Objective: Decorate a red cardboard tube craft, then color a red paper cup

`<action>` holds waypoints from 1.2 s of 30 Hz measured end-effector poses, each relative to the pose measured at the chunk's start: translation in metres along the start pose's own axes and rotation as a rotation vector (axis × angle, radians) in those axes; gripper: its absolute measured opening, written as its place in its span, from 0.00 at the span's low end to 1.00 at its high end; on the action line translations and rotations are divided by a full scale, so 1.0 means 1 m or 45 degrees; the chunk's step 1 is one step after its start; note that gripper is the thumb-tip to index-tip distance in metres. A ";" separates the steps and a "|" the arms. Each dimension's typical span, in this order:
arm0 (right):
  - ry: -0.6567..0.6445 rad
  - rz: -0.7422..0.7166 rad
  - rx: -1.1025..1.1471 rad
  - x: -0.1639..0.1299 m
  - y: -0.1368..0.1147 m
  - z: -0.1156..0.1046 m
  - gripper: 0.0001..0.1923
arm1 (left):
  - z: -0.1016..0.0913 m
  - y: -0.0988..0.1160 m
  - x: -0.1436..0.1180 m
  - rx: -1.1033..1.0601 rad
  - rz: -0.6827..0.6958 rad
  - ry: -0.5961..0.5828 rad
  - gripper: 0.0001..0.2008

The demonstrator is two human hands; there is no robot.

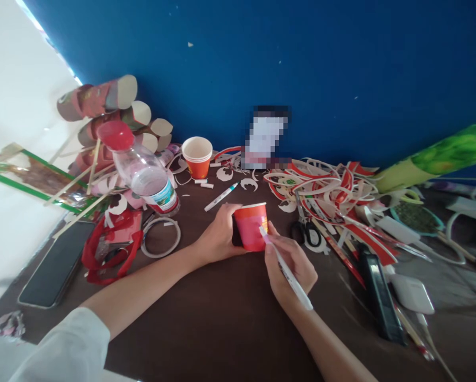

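My left hand (pixel 219 233) grips a small red paper cup (pixel 251 226) standing upright on the dark brown table (pixel 222 318). My right hand (pixel 289 265) holds a white marker pen (pixel 286 269) with its tip touching the cup's right side. Black-handled scissors (pixel 305 225) lie just right of the cup, and another white marker (pixel 221 197) lies behind my left hand.
A plastic water bottle with a red cap (pixel 142 170), an orange cup stack (pixel 197 156), stacked paper cups (pixel 114 114), a tape ring (pixel 160 236), a phone (pixel 57 268), red cut strips (pixel 333 191), a black device (pixel 381 294) and a green roll (pixel 437 156) surround the work spot. A blue wall (pixel 301 63) stands behind.
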State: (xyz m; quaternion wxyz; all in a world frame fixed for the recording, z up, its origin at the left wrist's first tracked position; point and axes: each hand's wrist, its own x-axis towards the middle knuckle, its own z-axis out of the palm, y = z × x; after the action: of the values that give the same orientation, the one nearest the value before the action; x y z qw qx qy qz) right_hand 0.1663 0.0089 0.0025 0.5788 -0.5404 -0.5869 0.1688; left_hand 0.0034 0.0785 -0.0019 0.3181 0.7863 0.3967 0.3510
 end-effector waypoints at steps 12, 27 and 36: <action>0.009 0.022 0.132 0.001 -0.003 0.002 0.09 | 0.001 -0.001 0.000 0.008 0.003 0.010 0.48; -0.011 -0.058 0.150 0.002 -0.004 0.002 0.11 | -0.003 0.003 -0.004 -0.046 -0.070 -0.032 0.59; -0.092 -0.212 -0.046 -0.002 0.003 0.002 0.12 | -0.003 0.003 -0.001 -0.036 0.007 -0.026 0.50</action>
State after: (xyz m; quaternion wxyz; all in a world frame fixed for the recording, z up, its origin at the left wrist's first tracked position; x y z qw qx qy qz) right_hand 0.1655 0.0093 -0.0010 0.5594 -0.4935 -0.6533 0.1290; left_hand 0.0020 0.0774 0.0015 0.3324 0.7863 0.3862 0.3493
